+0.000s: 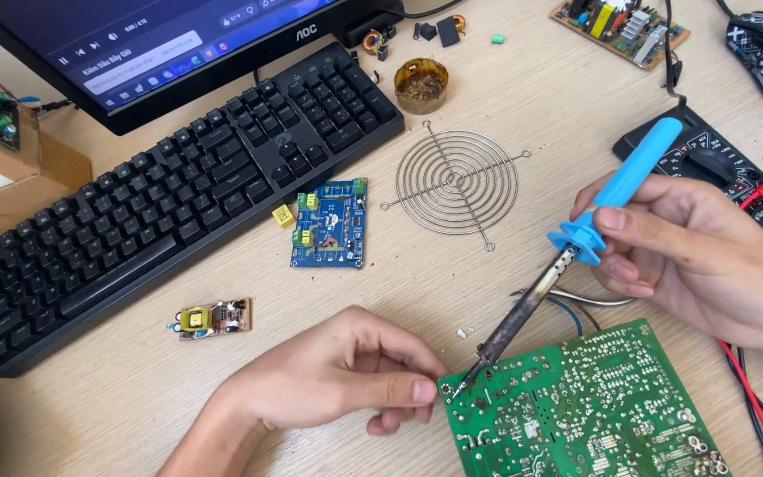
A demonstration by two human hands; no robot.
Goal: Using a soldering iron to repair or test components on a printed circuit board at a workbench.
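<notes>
Soldering in hand: right hand [691, 243] grips the soldering iron [567, 274], tip on the green circuit board [585, 411]; left hand [346, 371] pinches the board's corner. Next move likely needs steady tip contact.

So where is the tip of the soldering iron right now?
In the head view, lower centre: the soldering iron tip rests on the near-left corner of the green circuit board, beside the left hand fingertips.

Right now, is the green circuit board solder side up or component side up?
Solder side up: the green circuit board shows silvery solder joints, no components.
</notes>
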